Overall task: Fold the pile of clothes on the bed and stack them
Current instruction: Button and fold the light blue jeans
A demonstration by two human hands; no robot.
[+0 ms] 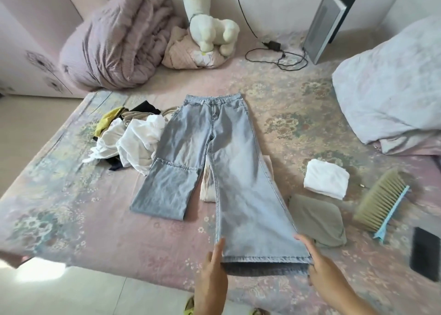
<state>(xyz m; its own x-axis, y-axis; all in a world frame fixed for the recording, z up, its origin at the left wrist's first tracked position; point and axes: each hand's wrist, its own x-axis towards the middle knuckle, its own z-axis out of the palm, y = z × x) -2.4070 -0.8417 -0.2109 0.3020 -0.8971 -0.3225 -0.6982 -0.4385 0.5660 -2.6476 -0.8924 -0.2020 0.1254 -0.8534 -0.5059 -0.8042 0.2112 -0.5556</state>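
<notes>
Pale blue jeans lie mid-frame, with a darker blue hem at 6 o'clock. The sheet under them is pink with faded floral patches in green and cream. At 9 o'clock, a pile — mostly white, with yellow, beige and black. At 3 o'clock: a white fold, an olive-grey fold, a brush with tan bristles and a light-blue handle, and a black phone. At 11 o'clock, a mauve striped quilt; at 12, a white plush.
</notes>
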